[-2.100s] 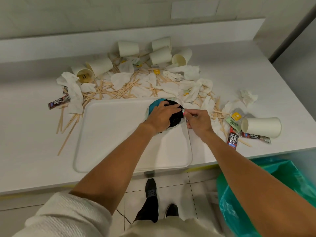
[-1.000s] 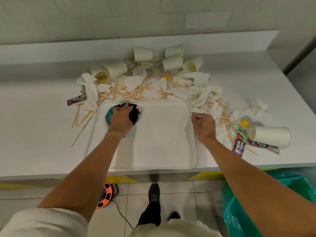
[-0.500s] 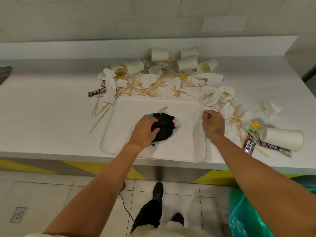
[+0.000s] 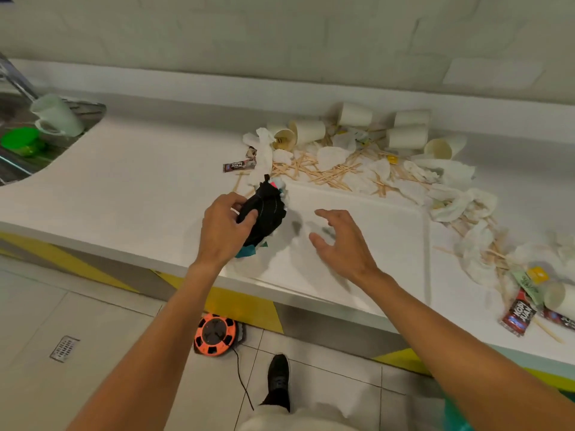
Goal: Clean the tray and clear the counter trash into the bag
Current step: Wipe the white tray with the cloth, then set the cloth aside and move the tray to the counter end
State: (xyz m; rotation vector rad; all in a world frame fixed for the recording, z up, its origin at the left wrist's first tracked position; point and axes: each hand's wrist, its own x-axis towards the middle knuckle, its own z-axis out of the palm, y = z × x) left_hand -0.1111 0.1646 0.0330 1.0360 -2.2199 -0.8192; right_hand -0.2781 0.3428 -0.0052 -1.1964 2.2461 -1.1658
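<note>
Grip first: the left hand (image 4: 222,234) has its grip curled round a bunched black cloth (image 4: 266,213) with teal bits poking out, thumb across the front. It's over the left end of the white tray (image 4: 373,231); can't tell if the cloth touches it. The right hand (image 4: 339,244) hangs above the middle of the tray with its grip spread, fingers loosely bent, pinching nothing.

Now left to right. At the far left there's a sink (image 4: 18,169) sunk into the desk (image 4: 140,188), with a white mug (image 4: 56,118) tipped over in it and something bright green (image 4: 21,141) beside the mug. On the floor below sits an orange cable reel (image 4: 215,334).

The tray lies at the desk's near edge. Along its far side are paper cups (image 4: 311,132), all on their sides, mouths showing pale insides; one has a dark mark inside (image 4: 283,140). They're mixed in with wooden stirrers (image 4: 326,175), crumpled tissues (image 4: 448,172) and a snack wrapper (image 4: 239,165).

The mess curls round the tray's right side to another tipped cup (image 4: 557,295), lying among more wrappers (image 4: 518,317).

Only a sliver of the teal bag (image 4: 457,419) shows at the bottom right; what's in it is hidden.
</note>
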